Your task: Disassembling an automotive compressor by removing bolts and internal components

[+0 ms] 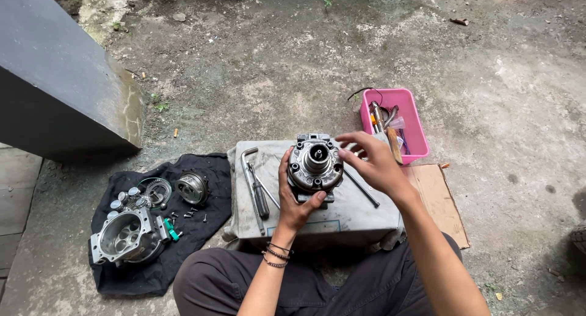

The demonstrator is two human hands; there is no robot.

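On the concrete floor at far left lies a black cloth (201,230) carrying an aluminium housing (127,235), a round drum (192,188), a ring (157,191) and loose bolts. Right of it a cloth-covered box (354,215) serves as the counter; a bent wrench (249,169) and a screwdriver (261,197) lie along its left edge. At the counter's middle stands the compressor body (315,164), shaft end up. The left hand (294,203) grasps its lower left side, fingers wrapped on it. The right hand (375,163) hovers at its upper right rim, fingers loosely spread, holding nothing. A rod (361,189) lies beneath that hand. A pink tray (418,133) of tools sits past the counter's far right corner.
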